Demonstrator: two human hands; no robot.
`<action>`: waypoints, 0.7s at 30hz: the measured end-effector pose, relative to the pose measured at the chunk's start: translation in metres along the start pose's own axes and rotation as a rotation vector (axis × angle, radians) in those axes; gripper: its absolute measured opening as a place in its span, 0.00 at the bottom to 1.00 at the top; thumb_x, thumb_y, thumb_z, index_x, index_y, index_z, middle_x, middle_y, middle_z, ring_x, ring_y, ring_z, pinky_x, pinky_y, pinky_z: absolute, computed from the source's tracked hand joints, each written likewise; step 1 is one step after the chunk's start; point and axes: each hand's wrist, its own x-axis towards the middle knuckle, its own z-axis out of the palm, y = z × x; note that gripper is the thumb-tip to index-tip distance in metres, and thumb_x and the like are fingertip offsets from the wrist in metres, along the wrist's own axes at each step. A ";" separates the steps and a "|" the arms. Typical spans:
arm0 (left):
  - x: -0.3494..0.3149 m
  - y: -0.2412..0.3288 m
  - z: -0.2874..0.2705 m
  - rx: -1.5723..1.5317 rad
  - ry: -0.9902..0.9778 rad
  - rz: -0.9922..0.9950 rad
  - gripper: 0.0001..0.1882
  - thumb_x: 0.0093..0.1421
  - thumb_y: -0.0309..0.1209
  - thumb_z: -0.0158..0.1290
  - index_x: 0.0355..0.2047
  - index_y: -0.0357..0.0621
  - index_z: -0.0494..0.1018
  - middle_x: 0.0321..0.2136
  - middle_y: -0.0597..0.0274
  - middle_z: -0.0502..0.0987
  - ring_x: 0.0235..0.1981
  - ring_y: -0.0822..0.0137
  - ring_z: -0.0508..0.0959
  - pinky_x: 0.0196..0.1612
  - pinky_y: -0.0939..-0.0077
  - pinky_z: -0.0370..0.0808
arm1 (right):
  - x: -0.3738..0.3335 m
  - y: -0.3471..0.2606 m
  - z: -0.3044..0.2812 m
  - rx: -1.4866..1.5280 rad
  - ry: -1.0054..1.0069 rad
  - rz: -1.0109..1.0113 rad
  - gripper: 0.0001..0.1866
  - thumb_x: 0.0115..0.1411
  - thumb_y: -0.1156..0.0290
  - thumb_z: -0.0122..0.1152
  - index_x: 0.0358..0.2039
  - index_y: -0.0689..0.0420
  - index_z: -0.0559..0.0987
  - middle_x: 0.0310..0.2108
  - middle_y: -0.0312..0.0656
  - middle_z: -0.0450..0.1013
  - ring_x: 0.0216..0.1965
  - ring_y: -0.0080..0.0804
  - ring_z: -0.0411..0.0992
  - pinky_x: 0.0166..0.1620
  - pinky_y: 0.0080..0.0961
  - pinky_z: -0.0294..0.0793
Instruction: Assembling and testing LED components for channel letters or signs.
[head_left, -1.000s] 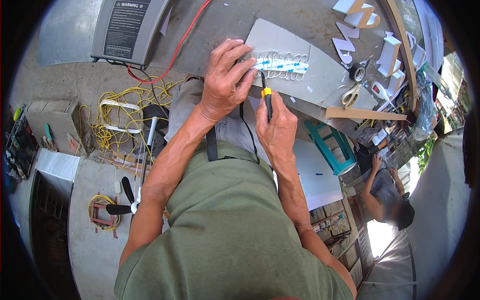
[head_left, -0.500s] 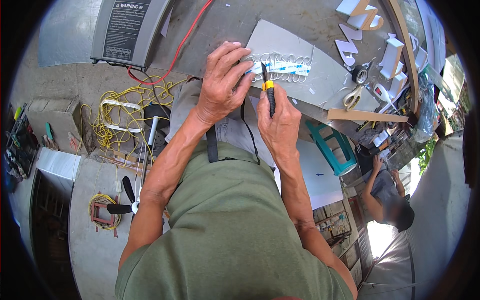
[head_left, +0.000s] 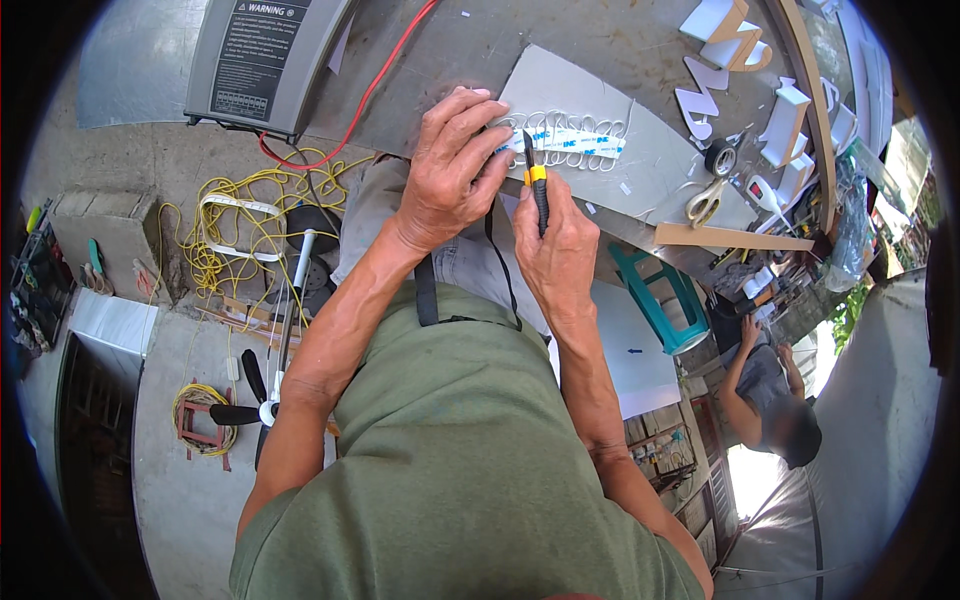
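On a grey sheet (head_left: 560, 85) lies a strip of white tape with blue print (head_left: 575, 142), edged on both sides by loops of thin pale wire (head_left: 600, 124). My left hand (head_left: 452, 165) holds the strip's left end, fingers bent over it and thumb close by. A utility knife (head_left: 541, 195) with a yellow and black handle is gripped in my right hand (head_left: 558, 250). Its dark blade points away from me and rests over the strip, just right of my left fingertips. Whether the blade cuts into the tape cannot be seen.
Scissors (head_left: 706, 203), a black tape roll (head_left: 719, 157) and white cut-out letters (head_left: 703, 100) lie to the right. A grey power unit (head_left: 255, 70) with a red cable (head_left: 375, 85) sits at far left. A green stool (head_left: 660, 300) and another person (head_left: 765, 390) are on the right.
The view has shifted slightly. Both hands keep nearly the same place at the strip, and the knife blade stays over it with little visible movement.
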 end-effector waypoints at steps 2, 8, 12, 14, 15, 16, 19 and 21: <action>0.000 0.000 0.000 0.002 -0.001 -0.002 0.15 0.50 0.20 0.65 0.40 0.37 0.80 0.52 0.58 0.77 0.60 0.52 0.71 0.64 0.55 0.72 | 0.000 -0.002 -0.001 0.006 -0.003 0.006 0.15 0.63 0.76 0.63 0.48 0.65 0.75 0.31 0.56 0.79 0.26 0.54 0.78 0.28 0.42 0.76; 0.000 -0.001 0.000 -0.004 -0.001 0.000 0.15 0.50 0.20 0.65 0.40 0.37 0.80 0.51 0.58 0.77 0.60 0.52 0.71 0.64 0.54 0.72 | 0.000 -0.001 0.001 0.004 -0.006 0.004 0.15 0.63 0.76 0.63 0.49 0.65 0.75 0.32 0.56 0.79 0.26 0.54 0.79 0.28 0.42 0.77; 0.000 -0.001 0.000 0.001 -0.002 0.004 0.15 0.50 0.20 0.65 0.40 0.37 0.80 0.51 0.58 0.77 0.60 0.53 0.71 0.64 0.55 0.72 | -0.001 0.001 0.003 -0.012 0.018 -0.013 0.16 0.63 0.76 0.63 0.50 0.65 0.75 0.33 0.56 0.79 0.26 0.54 0.79 0.29 0.42 0.77; 0.000 -0.001 0.000 0.007 -0.003 0.007 0.15 0.50 0.20 0.65 0.40 0.37 0.80 0.51 0.58 0.77 0.60 0.53 0.71 0.64 0.55 0.72 | -0.001 0.001 0.002 -0.004 0.013 -0.004 0.16 0.63 0.76 0.63 0.50 0.65 0.75 0.33 0.56 0.79 0.26 0.54 0.79 0.29 0.42 0.77; 0.000 0.000 0.000 0.001 -0.001 0.001 0.15 0.50 0.20 0.65 0.40 0.37 0.80 0.51 0.58 0.77 0.60 0.53 0.71 0.64 0.56 0.72 | -0.001 0.000 0.002 -0.002 0.007 0.005 0.16 0.63 0.75 0.63 0.50 0.65 0.75 0.33 0.56 0.79 0.26 0.54 0.79 0.29 0.42 0.77; 0.000 0.000 0.001 -0.004 0.002 -0.005 0.15 0.50 0.20 0.66 0.40 0.37 0.80 0.51 0.58 0.77 0.60 0.53 0.71 0.64 0.56 0.72 | -0.001 0.000 0.002 -0.004 0.006 0.006 0.16 0.63 0.75 0.63 0.50 0.65 0.75 0.33 0.56 0.79 0.26 0.54 0.79 0.29 0.42 0.77; 0.000 -0.001 0.001 -0.006 0.005 0.000 0.15 0.50 0.20 0.66 0.40 0.37 0.80 0.51 0.58 0.77 0.60 0.53 0.71 0.64 0.56 0.72 | -0.002 0.000 0.002 -0.005 0.012 -0.004 0.16 0.63 0.75 0.63 0.50 0.66 0.75 0.33 0.56 0.79 0.26 0.54 0.79 0.28 0.41 0.77; -0.001 -0.001 0.001 -0.003 0.005 0.002 0.15 0.50 0.20 0.66 0.40 0.37 0.80 0.51 0.58 0.77 0.60 0.53 0.71 0.64 0.56 0.72 | -0.002 0.001 0.002 0.001 0.020 -0.023 0.16 0.63 0.75 0.63 0.50 0.66 0.74 0.32 0.56 0.79 0.26 0.54 0.79 0.28 0.41 0.77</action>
